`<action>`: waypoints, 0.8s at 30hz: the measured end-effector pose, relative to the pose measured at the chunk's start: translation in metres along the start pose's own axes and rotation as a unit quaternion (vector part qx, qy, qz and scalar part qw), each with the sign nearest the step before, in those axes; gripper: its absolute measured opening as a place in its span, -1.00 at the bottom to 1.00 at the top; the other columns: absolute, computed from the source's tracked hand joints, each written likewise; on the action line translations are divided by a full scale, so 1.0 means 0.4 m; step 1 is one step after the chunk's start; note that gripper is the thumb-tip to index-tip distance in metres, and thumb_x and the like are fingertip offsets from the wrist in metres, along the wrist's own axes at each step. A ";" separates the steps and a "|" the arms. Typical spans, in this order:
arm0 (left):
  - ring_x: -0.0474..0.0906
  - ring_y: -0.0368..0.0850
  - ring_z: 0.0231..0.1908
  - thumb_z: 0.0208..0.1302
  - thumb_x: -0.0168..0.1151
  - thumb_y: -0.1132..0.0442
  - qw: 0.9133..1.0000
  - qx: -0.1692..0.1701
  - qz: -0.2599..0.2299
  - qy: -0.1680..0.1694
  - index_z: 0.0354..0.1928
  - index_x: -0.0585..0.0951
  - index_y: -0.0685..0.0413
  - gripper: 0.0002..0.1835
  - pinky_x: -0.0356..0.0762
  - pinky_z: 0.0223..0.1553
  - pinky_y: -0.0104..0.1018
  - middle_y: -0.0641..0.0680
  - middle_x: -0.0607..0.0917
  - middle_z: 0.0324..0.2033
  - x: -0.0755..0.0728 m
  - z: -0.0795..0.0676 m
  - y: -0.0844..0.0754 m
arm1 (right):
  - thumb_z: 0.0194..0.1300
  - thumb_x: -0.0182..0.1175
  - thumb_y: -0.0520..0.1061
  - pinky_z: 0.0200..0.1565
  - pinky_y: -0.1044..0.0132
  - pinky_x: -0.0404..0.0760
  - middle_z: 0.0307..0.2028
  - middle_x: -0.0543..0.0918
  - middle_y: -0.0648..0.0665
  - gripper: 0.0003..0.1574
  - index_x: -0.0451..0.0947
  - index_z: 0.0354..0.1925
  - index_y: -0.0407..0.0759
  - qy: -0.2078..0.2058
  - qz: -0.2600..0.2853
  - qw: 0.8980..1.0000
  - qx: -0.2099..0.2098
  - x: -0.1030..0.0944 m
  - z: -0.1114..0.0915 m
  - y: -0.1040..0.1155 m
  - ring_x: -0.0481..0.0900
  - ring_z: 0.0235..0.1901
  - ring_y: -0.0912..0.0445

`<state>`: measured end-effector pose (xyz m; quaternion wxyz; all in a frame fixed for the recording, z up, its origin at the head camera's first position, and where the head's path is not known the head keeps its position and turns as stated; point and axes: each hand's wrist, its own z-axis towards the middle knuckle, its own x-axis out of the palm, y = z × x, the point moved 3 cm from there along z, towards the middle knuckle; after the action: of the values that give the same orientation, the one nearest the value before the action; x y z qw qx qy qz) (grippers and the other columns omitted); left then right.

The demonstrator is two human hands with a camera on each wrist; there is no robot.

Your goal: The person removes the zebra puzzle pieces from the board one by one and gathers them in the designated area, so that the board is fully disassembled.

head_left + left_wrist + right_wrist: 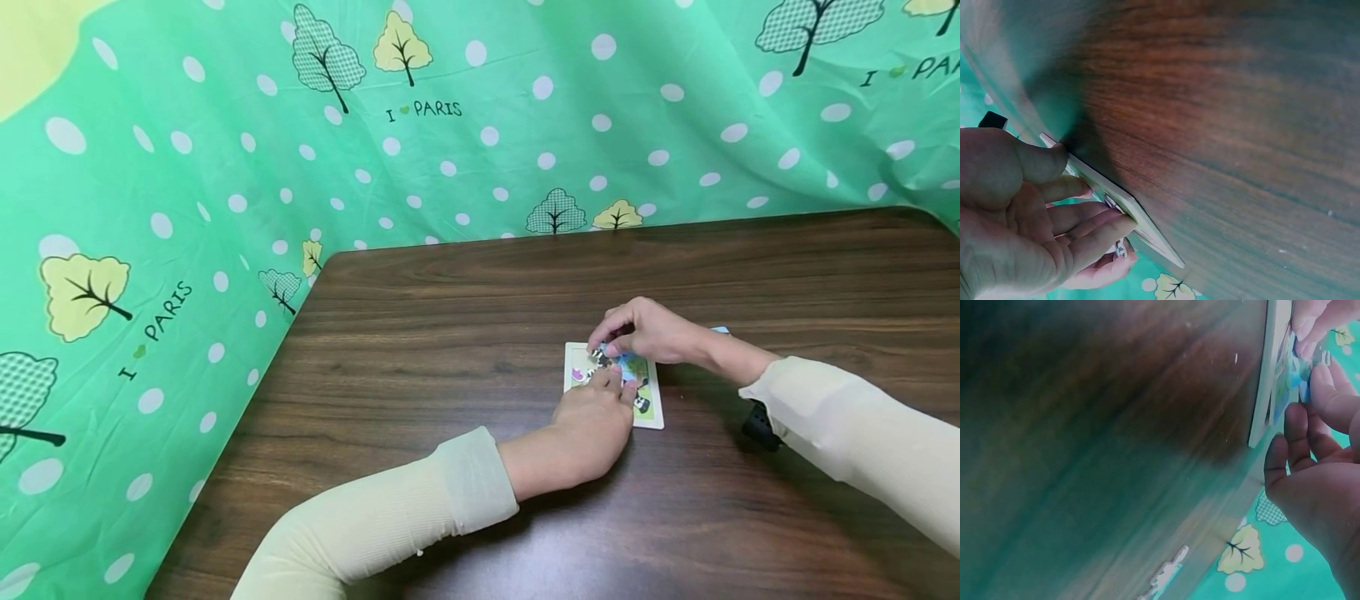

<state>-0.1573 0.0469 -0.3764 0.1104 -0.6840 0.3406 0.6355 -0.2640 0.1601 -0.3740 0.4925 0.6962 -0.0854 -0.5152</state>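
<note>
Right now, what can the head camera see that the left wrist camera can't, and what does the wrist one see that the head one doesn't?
Only the head view shows the "PARIS" writing, the grey checked trees and the back of the left hand.

Only the left wrist view shows the palm of that hand.

Both show the pale-edged board, the left hand's fingers at the board, the brown table and the green curtain with white spots and a yellow tree.

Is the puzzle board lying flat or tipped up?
Flat. The puzzle board lies face-up on the table; both wrist views show its edge along the surface.
</note>
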 end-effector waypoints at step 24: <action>0.21 -0.26 0.27 0.45 -0.05 0.14 1.000 -0.001 -0.010 0.001 0.43 0.26 -0.18 -0.48 0.54 -0.07 -0.46 -0.09 0.35 0.33 -0.004 -0.002 0.001 | 0.20 0.31 -0.22 -0.33 0.46 0.51 -0.18 0.73 -0.13 -0.77 0.72 -0.14 -0.19 -0.064 0.015 0.995 0.080 -0.077 -0.050 -0.015 0.57 -0.32 0.26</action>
<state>-0.1566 0.0466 -0.3748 0.1153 -0.6884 0.3333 0.6338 -0.2645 0.1942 -0.3595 0.4366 0.6977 -0.1677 -0.5427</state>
